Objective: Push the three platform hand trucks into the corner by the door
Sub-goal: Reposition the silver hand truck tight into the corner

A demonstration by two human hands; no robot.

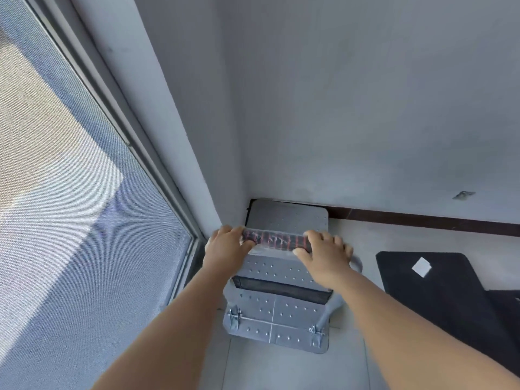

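While both hands hold its handle, the grey platform hand truck [277, 313] sits below and ahead of them, its far end tucked into the corner where the wall [365, 108] meets the screen door [70, 192]. To the right of the right hand, a black platform [439, 288] lies flat on the floor [281, 370], well apart. The left hand [228, 244] grips the wrapped handle bar [274, 241] at one end, and the right hand [323, 256] curls over the other end.
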